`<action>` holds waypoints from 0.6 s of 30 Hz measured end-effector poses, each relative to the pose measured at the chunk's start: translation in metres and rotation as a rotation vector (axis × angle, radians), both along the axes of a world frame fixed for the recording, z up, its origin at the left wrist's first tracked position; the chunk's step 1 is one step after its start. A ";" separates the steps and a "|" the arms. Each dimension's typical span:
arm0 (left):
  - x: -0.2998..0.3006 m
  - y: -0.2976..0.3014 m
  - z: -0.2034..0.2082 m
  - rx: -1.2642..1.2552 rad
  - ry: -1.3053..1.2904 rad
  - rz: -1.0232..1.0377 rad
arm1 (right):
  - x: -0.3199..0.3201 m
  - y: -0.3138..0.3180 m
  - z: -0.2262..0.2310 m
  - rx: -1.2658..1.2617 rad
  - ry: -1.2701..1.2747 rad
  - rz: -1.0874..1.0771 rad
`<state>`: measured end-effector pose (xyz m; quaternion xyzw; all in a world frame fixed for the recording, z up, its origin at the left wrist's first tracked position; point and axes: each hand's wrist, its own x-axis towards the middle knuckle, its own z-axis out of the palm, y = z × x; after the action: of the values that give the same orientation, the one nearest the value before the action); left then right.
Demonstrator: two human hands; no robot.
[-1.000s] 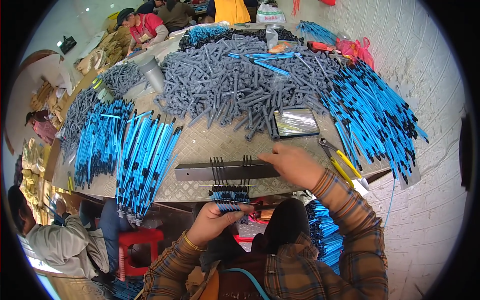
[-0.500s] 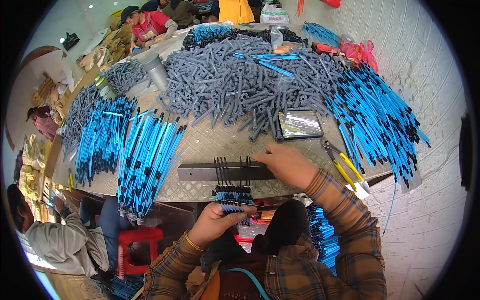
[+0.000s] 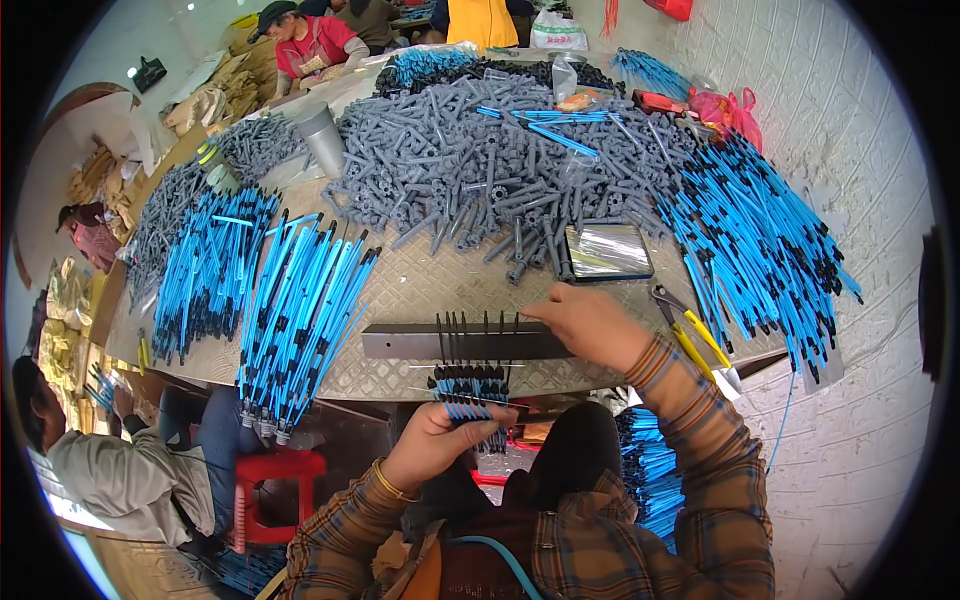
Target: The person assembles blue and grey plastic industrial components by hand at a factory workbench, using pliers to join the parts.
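Pale, ridged wall (image 3: 850, 200) fills the right side of the frame, beside a patterned counter (image 3: 410, 268) that spreads across the middle. A big heap of grey plastic plugs (image 3: 430, 160) covers the upper centre, with loose blue rods (image 3: 310, 310) fanned out at centre left and another pile of blue rods (image 3: 765, 250) at the right.

Just below the centre, the left hand (image 3: 440, 440) is closed, thumb against fingers, on a row of blue-and-black rods (image 3: 470, 383) — their thin dark tips reach up across a dark flat bar (image 3: 400, 342). The right hand (image 3: 600, 322) is over the bar's right end, fingers partly curled and the index stretched toward the rightmost tip (whether it pinches anything, I cannot tell).

Right of centre sit a dark tray of silvery strands (image 3: 608, 252) and yellow-handled cutters (image 3: 692, 338). At lower left, a seated person (image 3: 130, 480) in a light jacket is beside a red stool (image 3: 270, 490).
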<state>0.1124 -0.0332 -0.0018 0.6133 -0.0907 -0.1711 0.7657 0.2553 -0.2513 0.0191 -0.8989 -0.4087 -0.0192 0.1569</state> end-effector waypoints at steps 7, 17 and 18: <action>-0.001 -0.002 0.003 0.006 -0.028 0.005 | -0.001 -0.009 0.001 0.096 -0.002 0.027; 0.001 -0.004 0.005 0.034 -0.004 0.021 | 0.006 -0.004 -0.006 0.098 -0.015 0.053; 0.000 -0.004 0.005 0.038 0.001 0.031 | 0.006 -0.003 -0.006 0.103 -0.018 0.059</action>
<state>0.1125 -0.0372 0.0033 0.6289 -0.0777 -0.1613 0.7565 0.2614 -0.2545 0.0128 -0.8771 -0.4347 -0.0439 0.1997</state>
